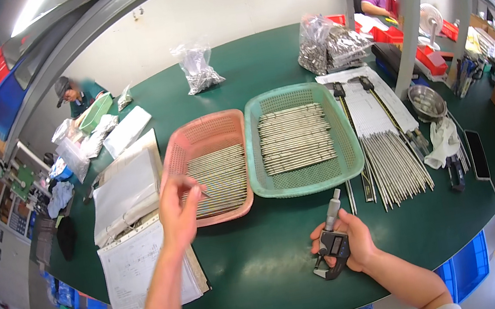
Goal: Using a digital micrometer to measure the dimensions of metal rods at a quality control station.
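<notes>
My left hand (178,212) is over the left edge of the pink plastic basket (204,124), fingers pinched on a thin metal rod (205,193). Only a short end of that rod shows past the fingers. Rows of similar metal rods (220,175) lie in the pink basket. In my right hand (357,242) is a digital micrometer (334,245), its thimble pointing up and away and its frame low, near the table's front edge. Nothing shows between the micrometer's jaws. Beside the pink basket, the green basket (308,180) holds a layer of rods (295,138).
Loose rods (397,166) lie right of the green basket, below two calipers (374,92) on paper. A metal bowl (427,101), white glove (443,143) and phone (477,155) are farther right. An open binder (134,237) lies left. Two people sit across the table.
</notes>
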### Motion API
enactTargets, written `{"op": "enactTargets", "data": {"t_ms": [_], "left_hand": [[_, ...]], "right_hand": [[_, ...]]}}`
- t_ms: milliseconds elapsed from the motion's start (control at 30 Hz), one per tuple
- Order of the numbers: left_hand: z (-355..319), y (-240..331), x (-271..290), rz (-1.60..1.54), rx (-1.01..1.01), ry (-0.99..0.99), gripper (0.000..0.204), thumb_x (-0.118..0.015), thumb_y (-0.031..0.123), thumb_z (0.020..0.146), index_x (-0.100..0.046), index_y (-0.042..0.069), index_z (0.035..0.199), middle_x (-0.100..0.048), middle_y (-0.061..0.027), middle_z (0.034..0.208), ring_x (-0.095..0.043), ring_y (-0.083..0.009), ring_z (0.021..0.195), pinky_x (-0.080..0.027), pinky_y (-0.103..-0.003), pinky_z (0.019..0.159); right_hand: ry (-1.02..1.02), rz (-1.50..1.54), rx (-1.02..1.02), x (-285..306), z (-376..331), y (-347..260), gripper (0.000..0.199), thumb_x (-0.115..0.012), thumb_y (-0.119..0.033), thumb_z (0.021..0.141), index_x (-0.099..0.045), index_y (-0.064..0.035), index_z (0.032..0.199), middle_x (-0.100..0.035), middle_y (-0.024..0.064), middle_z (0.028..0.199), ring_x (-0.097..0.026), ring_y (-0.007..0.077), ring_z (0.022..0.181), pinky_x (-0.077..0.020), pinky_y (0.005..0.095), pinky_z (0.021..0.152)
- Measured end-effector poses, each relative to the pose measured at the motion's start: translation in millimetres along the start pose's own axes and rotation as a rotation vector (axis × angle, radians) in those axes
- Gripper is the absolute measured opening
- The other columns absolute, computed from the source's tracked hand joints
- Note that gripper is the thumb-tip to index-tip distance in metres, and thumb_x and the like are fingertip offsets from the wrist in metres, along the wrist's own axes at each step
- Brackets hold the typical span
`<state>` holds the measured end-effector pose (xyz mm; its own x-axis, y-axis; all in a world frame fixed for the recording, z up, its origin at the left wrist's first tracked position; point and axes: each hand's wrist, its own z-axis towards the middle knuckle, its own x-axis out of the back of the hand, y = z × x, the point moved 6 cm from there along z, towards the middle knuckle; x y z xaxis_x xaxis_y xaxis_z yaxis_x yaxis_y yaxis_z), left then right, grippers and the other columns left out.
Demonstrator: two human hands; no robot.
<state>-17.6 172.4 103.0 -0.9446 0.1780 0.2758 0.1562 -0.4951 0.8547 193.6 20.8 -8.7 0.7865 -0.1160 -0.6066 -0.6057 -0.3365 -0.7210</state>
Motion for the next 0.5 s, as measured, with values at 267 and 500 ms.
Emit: {"op": "enactTargets", "data": {"t_ms": [267, 500], "left_hand": [[-116.2, -10.2, -102.0, -0.964, 0.495, -0.330, 0.012, -0.042, 0.013, 0.085, -0.034, 0.005, 0.090, -0.051, -0.0205, 0.093, -0.056, -0.0351, 0.084, -0.052, -0.037, 0.067], [-136.6, -23.7, -118.4, -1.002, 0.651, -0.486, 0.012, -0.042, 0.009, 0.085, -0.032, 0.004, 0.091, -0.049, -0.0213, 0.097, -0.054, -0.0340, 0.088, -0.050, -0.038, 0.070]], "right_hand": [[-0.017, 0.117, 0.106, -3.0, -4.0, -18.6, 0.061, -0.018, -0.050, 0.082, -0.049, 0.0030, 0.088, -0.055, 0.0145, 0.069, -0.044, 0.0162, 0.041, -0.0362, 0.0247, 0.041], [-0.032, 0.177, 0.013, -0.9, -5.2, -17.1, 0.061, -0.018, -0.049, 0.083, -0.049, 0.0028, 0.088, -0.055, 0.0140, 0.069, -0.045, 0.0165, 0.040, -0.0370, 0.0246, 0.040]]}}
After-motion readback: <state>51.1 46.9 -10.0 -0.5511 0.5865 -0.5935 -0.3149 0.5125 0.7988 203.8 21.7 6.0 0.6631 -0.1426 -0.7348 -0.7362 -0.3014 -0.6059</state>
